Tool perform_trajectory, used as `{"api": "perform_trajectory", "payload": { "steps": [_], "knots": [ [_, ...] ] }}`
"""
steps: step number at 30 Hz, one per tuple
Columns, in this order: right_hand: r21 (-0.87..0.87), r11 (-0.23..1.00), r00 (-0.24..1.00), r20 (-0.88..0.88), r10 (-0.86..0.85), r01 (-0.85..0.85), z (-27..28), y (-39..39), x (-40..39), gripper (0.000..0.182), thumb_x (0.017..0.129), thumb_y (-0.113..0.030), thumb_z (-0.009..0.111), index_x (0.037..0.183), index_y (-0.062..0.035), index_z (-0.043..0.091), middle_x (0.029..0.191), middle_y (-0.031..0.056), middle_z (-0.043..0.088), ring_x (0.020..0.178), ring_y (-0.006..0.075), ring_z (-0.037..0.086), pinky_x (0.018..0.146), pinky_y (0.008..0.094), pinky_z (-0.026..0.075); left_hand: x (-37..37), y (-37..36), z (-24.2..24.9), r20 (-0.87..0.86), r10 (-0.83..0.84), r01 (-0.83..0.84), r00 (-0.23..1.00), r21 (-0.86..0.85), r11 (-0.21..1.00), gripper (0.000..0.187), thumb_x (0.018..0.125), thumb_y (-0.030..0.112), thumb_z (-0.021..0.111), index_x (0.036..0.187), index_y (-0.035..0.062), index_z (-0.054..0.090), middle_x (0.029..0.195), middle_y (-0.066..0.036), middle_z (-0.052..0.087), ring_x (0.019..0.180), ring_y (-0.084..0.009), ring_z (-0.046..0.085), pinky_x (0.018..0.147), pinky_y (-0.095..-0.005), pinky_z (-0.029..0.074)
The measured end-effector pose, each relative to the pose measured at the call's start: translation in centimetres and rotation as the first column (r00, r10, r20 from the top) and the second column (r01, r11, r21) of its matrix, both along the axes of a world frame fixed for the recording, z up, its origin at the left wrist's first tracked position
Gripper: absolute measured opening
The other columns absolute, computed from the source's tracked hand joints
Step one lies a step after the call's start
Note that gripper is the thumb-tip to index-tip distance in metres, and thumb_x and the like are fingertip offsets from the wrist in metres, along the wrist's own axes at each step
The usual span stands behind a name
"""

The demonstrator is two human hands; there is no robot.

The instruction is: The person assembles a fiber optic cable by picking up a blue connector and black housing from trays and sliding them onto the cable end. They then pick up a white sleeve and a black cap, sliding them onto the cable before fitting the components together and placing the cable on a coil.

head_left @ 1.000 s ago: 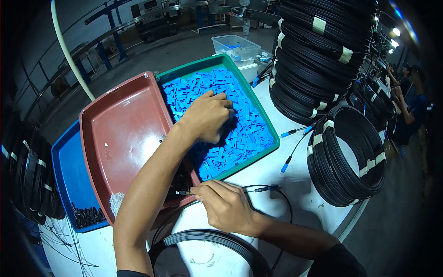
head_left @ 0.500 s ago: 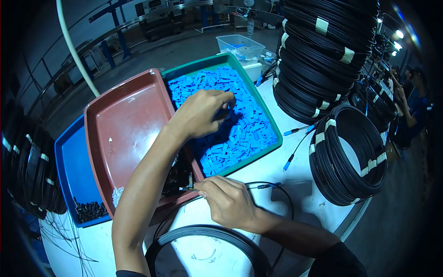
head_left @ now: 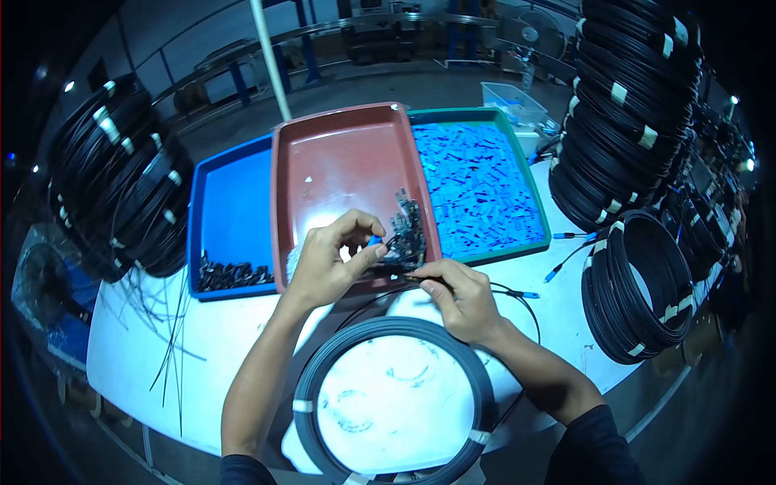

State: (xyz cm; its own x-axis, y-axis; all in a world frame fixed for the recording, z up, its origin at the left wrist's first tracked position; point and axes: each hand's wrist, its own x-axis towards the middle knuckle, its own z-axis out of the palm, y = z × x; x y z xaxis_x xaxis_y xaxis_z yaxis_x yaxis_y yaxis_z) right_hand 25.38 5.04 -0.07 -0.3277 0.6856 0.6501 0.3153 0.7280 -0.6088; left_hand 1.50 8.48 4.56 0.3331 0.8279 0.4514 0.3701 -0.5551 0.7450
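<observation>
Across the white desk (head_left: 145, 339) crowded with trays, you are pinching a blue cap (head_left: 373, 241) in your left hand (head_left: 327, 263) over the red tray (head_left: 339, 162), while your right hand (head_left: 461, 295) is pinching the cable end (head_left: 408, 277); next you'd likely be aligning cap to tip.

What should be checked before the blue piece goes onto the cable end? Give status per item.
1. Blue piece pinched in left hand fingertips: ok.
2. Cable end held by right hand: ok.
3. Piece and cable end lined up: not ok, they are apart.
4. Orientation of the piece: cannot tell, too small.
5. Cable coil lying flat on the table, clear of both hands: ok.
6. Black parts heaped at the red tray corner, close to the grip: not ok, they crowd the work.
</observation>
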Motion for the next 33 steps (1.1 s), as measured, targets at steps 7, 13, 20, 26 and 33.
{"api": "perform_trajectory", "payload": {
  "steps": [7, 13, 20, 26, 33],
  "knots": [
    [0.059, 0.989, 0.991, 0.014, 0.136, -0.137, 0.7, -2.2, -1.5, 0.018, 0.087, 0.005, 0.066, 0.105, 0.0009, 0.068, 0.094, 0.0155, 0.070, 0.080, 0.0306, 0.070, 0.072, 0.0371, 0.055, -2.7, -6.2, -4.4, 0.204, 0.008, 0.052, 0.979, -0.289, 0.956, 0.024, 0.085, 0.008, 0.084, 0.100, 0.0015, 0.067, 0.092, -0.005, 0.070, 0.086, -0.0117, 0.068, 0.080, -0.0282, 0.054],
    [0.040, 0.978, 0.978, 0.061, 0.200, -0.203, 0.4, -2.6, -2.0, 0.021, 0.086, 0.007, 0.066, 0.105, -0.0005, 0.067, 0.090, 0.0142, 0.068, 0.078, 0.0309, 0.068, 0.071, 0.0383, 0.054, -2.4, -7.5, -5.7, 0.360, -0.032, 0.134, 0.932, -0.261, 0.956, 0.026, 0.085, 0.008, 0.085, 0.102, 0.0018, 0.066, 0.091, -0.004, 0.068, 0.086, -0.0111, 0.068, 0.078, -0.0278, 0.054],
    [0.030, 0.965, 0.956, 0.143, 0.255, -0.262, 0.0, -2.3, -1.8, 0.026, 0.085, 0.008, 0.065, 0.110, -0.0005, 0.067, 0.091, 0.0153, 0.068, 0.080, 0.0325, 0.068, 0.072, 0.0395, 0.053, -1.9, -8.3, -5.5, 0.323, -0.025, 0.074, 0.946, -0.142, 0.987, 0.020, 0.085, 0.004, 0.083, 0.100, -0.0013, 0.071, 0.096, -0.009, 0.073, 0.086, -0.0131, 0.069, 0.077, -0.0281, 0.055],
    [0.020, 0.957, 0.946, 0.158, 0.282, -0.288, -0.2, -2.2, -1.9, 0.028, 0.086, 0.008, 0.065, 0.112, -0.0005, 0.066, 0.091, 0.0165, 0.067, 0.080, 0.0342, 0.067, 0.073, 0.0408, 0.054, -1.6, -8.3, -5.4, 0.246, 0.062, -0.059, 0.967, -0.017, 0.998, 0.011, 0.083, 0.007, 0.083, 0.090, 0.0013, 0.077, 0.082, -0.007, 0.077, 0.071, -0.0124, 0.070, 0.067, -0.0265, 0.055],
    [-0.006, 0.940, 0.919, 0.213, 0.333, -0.340, -0.1, -2.2, -1.6, 0.038, 0.082, 0.010, 0.062, 0.119, -0.0003, 0.065, 0.096, 0.0176, 0.067, 0.084, 0.0363, 0.067, 0.076, 0.0425, 0.054, -1.6, -9.0, -4.8, 0.133, 0.075, -0.090, 0.988, 0.110, 0.990, 0.008, 0.081, -0.003, 0.081, 0.087, -0.0027, 0.076, 0.086, -0.014, 0.078, 0.079, -0.0176, 0.076, 0.075, -0.0282, 0.059]
  ]
}}
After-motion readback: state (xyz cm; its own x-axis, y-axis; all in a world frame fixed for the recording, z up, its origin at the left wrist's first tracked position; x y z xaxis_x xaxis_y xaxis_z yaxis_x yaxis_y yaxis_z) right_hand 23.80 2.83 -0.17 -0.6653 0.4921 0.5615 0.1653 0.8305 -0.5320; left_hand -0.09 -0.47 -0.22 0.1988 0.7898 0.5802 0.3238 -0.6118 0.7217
